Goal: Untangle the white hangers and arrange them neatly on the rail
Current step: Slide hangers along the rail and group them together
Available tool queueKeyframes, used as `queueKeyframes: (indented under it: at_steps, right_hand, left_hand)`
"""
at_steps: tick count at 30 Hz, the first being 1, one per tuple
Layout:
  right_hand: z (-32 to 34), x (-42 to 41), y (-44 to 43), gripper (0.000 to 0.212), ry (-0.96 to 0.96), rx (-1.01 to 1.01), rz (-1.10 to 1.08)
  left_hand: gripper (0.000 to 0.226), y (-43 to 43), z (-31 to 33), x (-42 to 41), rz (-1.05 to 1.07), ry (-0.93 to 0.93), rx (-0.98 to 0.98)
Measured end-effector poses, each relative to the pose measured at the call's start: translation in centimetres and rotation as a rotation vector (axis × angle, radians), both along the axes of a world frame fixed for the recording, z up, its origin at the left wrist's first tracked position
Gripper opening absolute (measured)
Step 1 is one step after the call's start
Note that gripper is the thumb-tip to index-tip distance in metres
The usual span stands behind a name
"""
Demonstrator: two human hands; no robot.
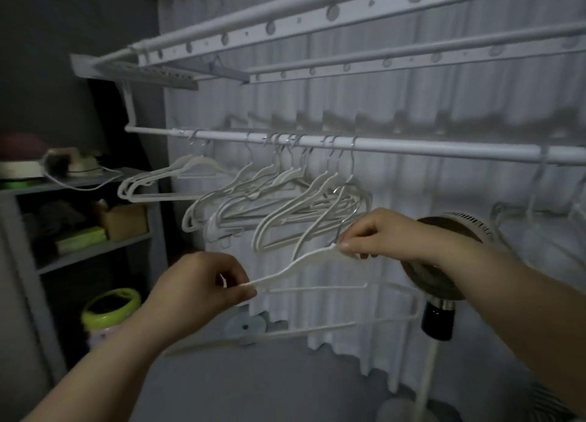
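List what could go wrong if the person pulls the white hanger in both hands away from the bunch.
1. The white hanger, pinched by the left hand and right hand, lies close to the bunched hangers; a tug might drag neighbours off the rail.
2. Both are fingertip pinches, so it could slip.
3. The fan behind the right hand might get knocked.

The room was dim. A pale pleated curtain (412, 111) covered the back. A dark wall (63, 25) stood at left above a grey shelf unit (95, 250) holding a cardboard box (125, 220). A standing fan (431, 282) stood at right.
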State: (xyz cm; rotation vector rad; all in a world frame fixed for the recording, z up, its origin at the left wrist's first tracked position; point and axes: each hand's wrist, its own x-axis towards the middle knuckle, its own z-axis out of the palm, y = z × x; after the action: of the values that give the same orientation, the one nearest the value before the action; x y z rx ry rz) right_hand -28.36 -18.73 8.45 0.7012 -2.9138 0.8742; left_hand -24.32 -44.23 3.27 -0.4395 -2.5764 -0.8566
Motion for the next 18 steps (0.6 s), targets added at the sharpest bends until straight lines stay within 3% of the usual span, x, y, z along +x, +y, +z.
queueKeyframes:
  at_steps: [7, 12, 15, 18]
  right_hand:
    - [-2.1, 3.3, -7.1, 0.017, -0.202, -0.007, 0.165]
    - [-3.2, 5.3, -9.1, 0.013, -0.241, -0.1, 0.117]
    - [-3.5, 6.0, -9.5, 0.017, -0.25, -0.204, 0.076]
    - [-3.8, 6.6, -9.5, 0.015, -0.257, -0.258, 0.033]
  left_hand:
    - [0.021, -7.0, -2.5, 3.1, -0.091, -0.222, 0.074]
    - [0.005, -7.9, -3.7, 3.6, 0.029, -0.194, 0.102]
    - [0.033, -7.7, -4.2, 3.9, 0.158, -0.092, 0.117]
    - [0.031, -6.7, -4.3, 4.9, 0.103, -0.143, 0.168]
